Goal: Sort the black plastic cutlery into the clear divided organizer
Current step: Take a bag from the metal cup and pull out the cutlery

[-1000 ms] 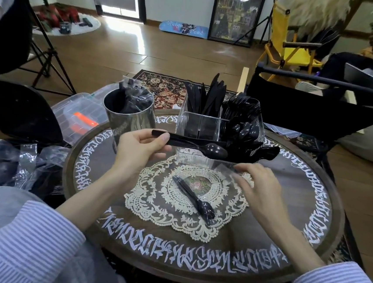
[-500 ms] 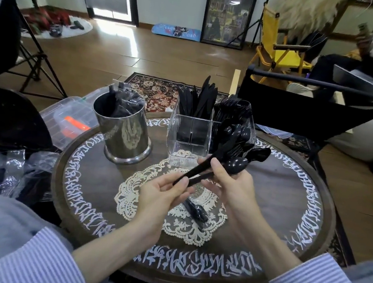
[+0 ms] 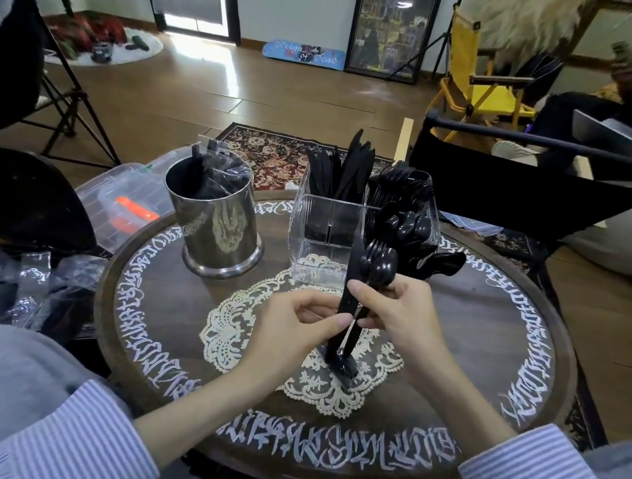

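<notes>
Organizer near the desk's far edge already holds knives, forks and spoons. Both hands, left and right, grasp a cutlery bundle (knife, fork, spoon) upright over centre. More sits in the steel canister, unsorted.

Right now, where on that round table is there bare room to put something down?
Bare wood shows on the table's right side, between the organizer and the rim, and at the near left, below the metal cup. The middle is crowded: both hands hold cutlery over the doily.
</notes>
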